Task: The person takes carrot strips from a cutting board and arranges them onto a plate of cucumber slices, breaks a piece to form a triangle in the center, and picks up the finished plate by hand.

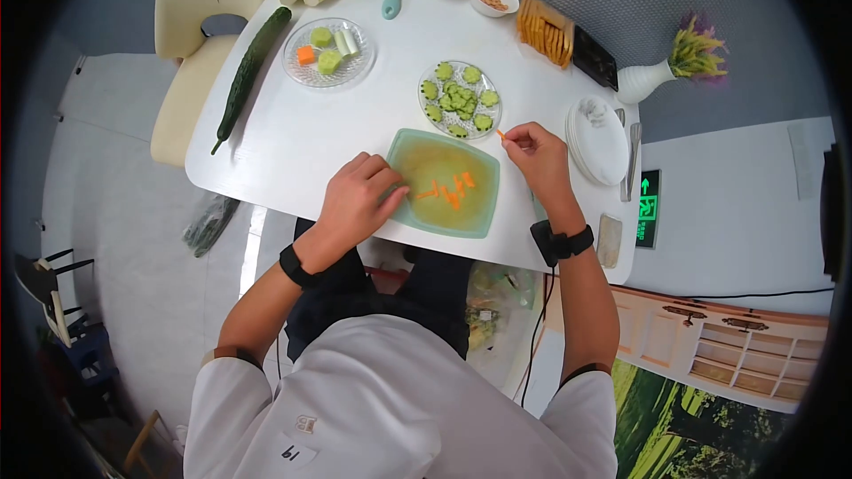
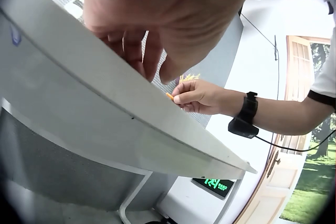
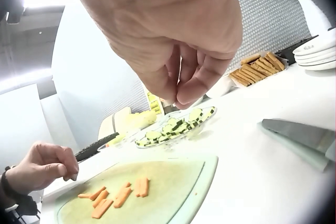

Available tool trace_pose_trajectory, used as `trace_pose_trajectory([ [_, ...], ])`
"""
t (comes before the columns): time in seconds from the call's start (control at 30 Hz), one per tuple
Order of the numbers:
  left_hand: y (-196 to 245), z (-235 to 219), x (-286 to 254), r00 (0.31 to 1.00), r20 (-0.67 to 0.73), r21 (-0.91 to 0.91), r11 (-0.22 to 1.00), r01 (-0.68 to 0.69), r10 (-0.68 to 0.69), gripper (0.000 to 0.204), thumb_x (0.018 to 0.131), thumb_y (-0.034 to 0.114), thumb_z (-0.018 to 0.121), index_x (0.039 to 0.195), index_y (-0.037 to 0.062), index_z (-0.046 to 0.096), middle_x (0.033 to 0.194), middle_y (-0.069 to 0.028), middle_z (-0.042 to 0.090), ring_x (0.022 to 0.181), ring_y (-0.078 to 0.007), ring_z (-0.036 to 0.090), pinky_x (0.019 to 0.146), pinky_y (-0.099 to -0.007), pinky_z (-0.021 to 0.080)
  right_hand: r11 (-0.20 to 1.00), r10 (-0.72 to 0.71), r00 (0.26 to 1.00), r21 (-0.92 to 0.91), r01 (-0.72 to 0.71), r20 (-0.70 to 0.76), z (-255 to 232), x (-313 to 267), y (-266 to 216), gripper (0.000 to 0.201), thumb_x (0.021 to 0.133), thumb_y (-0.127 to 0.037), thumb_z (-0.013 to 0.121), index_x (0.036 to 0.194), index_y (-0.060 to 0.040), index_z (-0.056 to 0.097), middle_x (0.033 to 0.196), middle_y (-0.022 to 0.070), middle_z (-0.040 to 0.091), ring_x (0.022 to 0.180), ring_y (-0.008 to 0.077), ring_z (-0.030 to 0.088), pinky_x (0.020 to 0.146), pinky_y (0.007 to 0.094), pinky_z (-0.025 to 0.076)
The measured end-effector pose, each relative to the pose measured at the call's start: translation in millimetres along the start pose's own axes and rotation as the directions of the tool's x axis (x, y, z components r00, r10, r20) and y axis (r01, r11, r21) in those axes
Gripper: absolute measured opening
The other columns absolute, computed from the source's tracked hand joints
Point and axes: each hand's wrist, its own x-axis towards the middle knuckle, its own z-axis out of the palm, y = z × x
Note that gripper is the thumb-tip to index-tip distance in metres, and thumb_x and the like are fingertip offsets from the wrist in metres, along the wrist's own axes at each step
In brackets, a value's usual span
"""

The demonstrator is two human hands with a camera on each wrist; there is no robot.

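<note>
My right hand point(image 1: 538, 165) pinches a thin orange carrot strip point(image 1: 500, 135) between thumb and fingertips, beside the glass plate of cucumber slices point(image 1: 460, 99). In the left wrist view the strip point(image 2: 170, 96) sticks out from the right hand point(image 2: 202, 98). My left hand point(image 1: 358, 198) rests at the left edge of the green cutting board point(image 1: 444, 146), fingers loosely bent, with nothing seen in it. Several carrot strips point(image 1: 453, 199) lie on the board; the right wrist view shows them point(image 3: 123, 195) too. Cucumber slices ring a heap of smaller pieces on the plate.
A knife point(image 3: 299, 132) lies right of the board. Stacked white plates point(image 1: 596, 140) stand at the right, with a vase point(image 1: 645, 81) behind. A vegetable plate point(image 1: 328, 75), long cucumber point(image 1: 251, 75), peeler point(image 1: 392, 2), two bowls and fried sticks point(image 1: 543, 31) are farther back and left.
</note>
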Motion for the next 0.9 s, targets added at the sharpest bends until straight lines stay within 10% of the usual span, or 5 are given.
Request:
trace_pose_trajectory([
  [0.9,10,-11,14,0.989,0.147,0.043,0.998,-0.036,0.029,0.026,0.072,0.012,0.082,0.093,0.0046,0.069,0.095,-0.0085,0.063,0.089,-0.0301,0.059,0.075,-0.0404,0.05,0.834,-0.357,0.927,-0.408,0.372,0.116,17,67,30,0.004,0.081,-0.007,0.073,0.085,-0.0074,0.074,0.084,0.0084,0.068,0.085,0.029,0.066,0.075,0.0406,0.054],
])
